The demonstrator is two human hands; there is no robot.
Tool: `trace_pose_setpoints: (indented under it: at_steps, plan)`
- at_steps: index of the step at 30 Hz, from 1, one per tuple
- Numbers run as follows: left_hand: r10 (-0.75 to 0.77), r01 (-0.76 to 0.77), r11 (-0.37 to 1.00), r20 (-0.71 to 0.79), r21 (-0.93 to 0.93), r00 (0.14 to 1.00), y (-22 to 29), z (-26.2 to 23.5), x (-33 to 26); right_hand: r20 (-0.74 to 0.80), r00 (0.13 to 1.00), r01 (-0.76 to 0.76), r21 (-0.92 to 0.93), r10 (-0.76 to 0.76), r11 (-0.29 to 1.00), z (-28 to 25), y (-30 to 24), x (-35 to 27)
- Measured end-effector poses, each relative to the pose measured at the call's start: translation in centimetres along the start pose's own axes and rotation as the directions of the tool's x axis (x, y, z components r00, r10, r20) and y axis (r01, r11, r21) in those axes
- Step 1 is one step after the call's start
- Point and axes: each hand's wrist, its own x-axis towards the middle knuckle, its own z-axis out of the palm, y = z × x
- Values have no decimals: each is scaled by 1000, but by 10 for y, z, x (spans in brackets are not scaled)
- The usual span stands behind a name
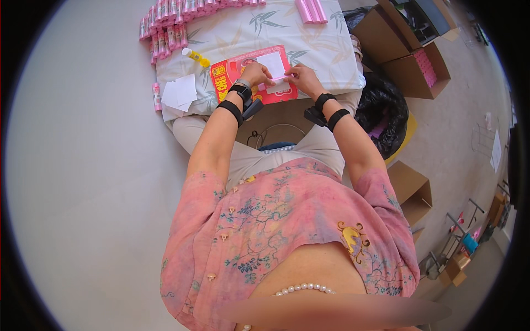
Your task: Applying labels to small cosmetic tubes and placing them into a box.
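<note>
Side by side over a red printed sheet, my left hand and my right hand pinch the two ends of a thin pink roll. A white paper slip lies flat on the sheet just beyond the roll, and more white shows under the roll. Both hands have their fingers closed; the fingertips partly cover the roll's ends. To the left of my left hand, a glue bottle in yellow and white lies on the table. Loose white paper slips overlap near the table's left front corner.
Many pink labelled rolls are piled at the table's far left; a single one lies by the left edge. Plain pink rolls lie far right on the patterned tablecloth. Cardboard boxes and a black bag stand to the right.
</note>
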Motion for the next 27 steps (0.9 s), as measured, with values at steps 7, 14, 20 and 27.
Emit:
trace_pose_setpoints:
  at_steps: [7,14,20,27]
  plan:
    - [43,-47,993,-41,-110,998,-9,9,-12,47,998,-48,-46,50,998,-3,-3,8]
    - [210,-207,976,-504,62,838,13,44,-53,140,984,-103,-87,114,991,-8,-1,20]
    - [583,-327,799,-515,505,628,36,87,-91,165,981,-86,-89,100,992,-8,-2,25]
    - [582,-275,793,-544,543,605,33,97,-86,179,981,-55,-109,74,993,-7,-4,24]
